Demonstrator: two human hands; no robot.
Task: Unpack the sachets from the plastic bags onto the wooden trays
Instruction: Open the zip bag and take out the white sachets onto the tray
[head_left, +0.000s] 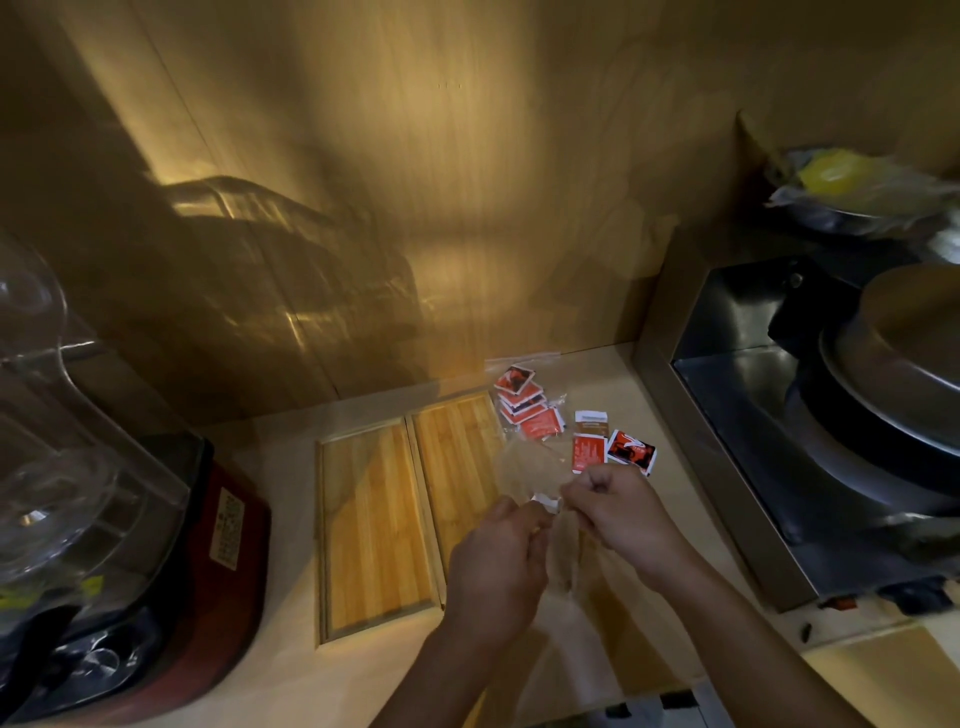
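Two wooden trays lie side by side on the counter, the left tray (371, 525) and the right tray (460, 457), both bare where visible. My left hand (498, 561) and my right hand (621, 512) are both shut on a clear plastic bag (563, 551) held between them over the right tray's near end; something small and white shows at its top. Behind, another clear bag (524, 402) holds several red sachets. Three loose sachets (610, 447) lie on the counter just beyond my right hand.
A red-based appliance with a clear jug (156, 545) stands at the left. A sunken metal cooker with a lidded pot (857, 405) fills the right. A wooden wall rises behind the counter. A bowl with yellow wrapped contents (841, 192) sits at the far right.
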